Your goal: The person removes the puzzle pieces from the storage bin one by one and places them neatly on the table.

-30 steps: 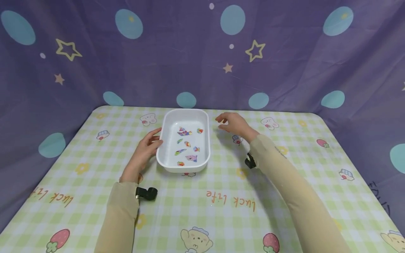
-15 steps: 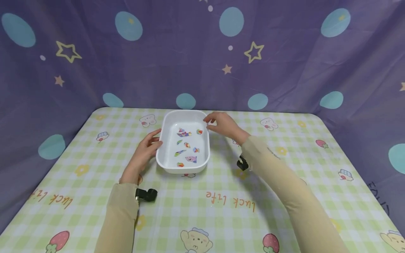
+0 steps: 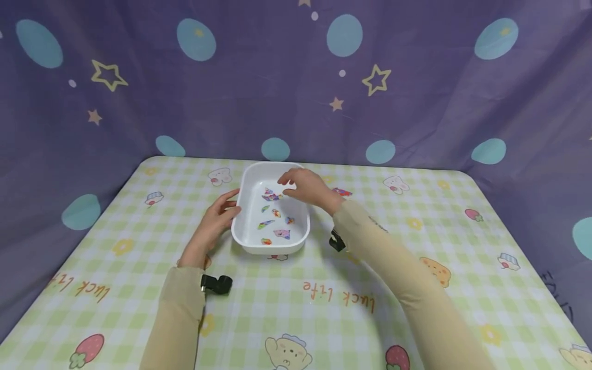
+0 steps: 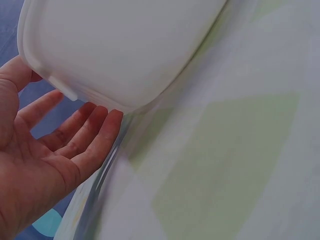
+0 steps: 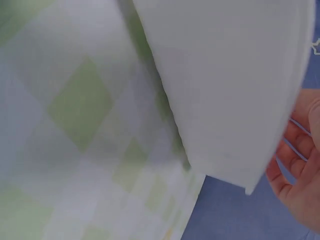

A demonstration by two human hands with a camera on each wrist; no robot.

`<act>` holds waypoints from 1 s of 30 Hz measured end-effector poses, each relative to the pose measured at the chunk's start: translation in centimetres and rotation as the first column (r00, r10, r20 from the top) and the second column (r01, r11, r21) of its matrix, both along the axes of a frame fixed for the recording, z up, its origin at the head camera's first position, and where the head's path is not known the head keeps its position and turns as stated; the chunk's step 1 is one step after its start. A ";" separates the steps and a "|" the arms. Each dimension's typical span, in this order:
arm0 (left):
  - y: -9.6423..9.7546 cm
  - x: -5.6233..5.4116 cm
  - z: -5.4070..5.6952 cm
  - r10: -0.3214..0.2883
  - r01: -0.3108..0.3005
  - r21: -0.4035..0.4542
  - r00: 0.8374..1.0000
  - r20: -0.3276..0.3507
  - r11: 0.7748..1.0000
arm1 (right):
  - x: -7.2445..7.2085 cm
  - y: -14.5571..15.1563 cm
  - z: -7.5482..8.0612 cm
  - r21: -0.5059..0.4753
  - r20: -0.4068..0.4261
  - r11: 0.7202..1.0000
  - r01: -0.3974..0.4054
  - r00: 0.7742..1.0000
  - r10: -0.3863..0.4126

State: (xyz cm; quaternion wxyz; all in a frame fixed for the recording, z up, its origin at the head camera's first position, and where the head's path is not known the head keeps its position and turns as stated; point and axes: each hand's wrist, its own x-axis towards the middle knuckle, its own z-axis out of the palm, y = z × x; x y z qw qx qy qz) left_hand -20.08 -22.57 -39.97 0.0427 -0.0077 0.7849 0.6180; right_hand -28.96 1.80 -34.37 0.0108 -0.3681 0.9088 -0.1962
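Observation:
A white rectangular plastic tray [image 3: 271, 247] sits on the table with several small, colourful flat pieces lying apart on its floor, among them a pinkish-purple one [image 3: 282, 234] and a slim green one [image 3: 265, 224]. My left hand [image 3: 213, 221] rests against the tray's left side, fingertips at the outer wall just under the rim, as the left wrist view shows. Over the tray's far right part hovers my right hand [image 3: 307, 187], its fingers loosely bent and nothing visible between them. Part of the right rim is hidden behind it.
A red and blue piece [image 3: 342, 191] lies on the table right of the tray, partly behind the right wrist. The checked tablecloth [image 3: 259, 308] has printed figures. A purple curtain [image 3: 296, 118] hangs behind the table.
My right hand has moved left from beside the tray to over its inside, uncovering the red and blue piece on the table. My left hand stays at the tray's side.

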 end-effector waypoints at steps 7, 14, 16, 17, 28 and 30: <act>0.6 0.6 1.3 -0.002 0.002 0.004 1.000 0.016 1.000 | -0.3 -1.2 -0.8 0.061 -0.021 0.998 -0.001 1.000 0.002; 1.0 1.0 2.2 -0.009 0.008 0.021 1.000 0.030 1.000 | -0.2 -2.0 -1.5 0.155 -0.053 0.988 0.014 0.999 -0.006; 0.8 0.7 1.6 -0.010 0.009 0.031 0.999 0.030 0.999 | -0.2 -2.3 -1.7 0.183 -0.055 0.983 0.021 0.998 -0.011; 0.6 0.5 1.3 -0.010 0.009 0.033 1.000 0.030 0.999 | -0.1 -2.4 -1.8 0.198 -0.056 0.980 0.024 0.998 -0.013; 0.2 -0.1 -0.2 0.006 -0.006 0.006 1.000 0.010 1.000 | -0.4 -3.4 -2.3 0.287 -0.078 0.956 0.059 0.996 -0.038; 0.2 -0.1 -0.2 0.006 -0.006 0.004 1.000 0.007 1.000 | -0.5 -3.4 -2.2 0.307 -0.078 0.950 0.064 0.996 -0.042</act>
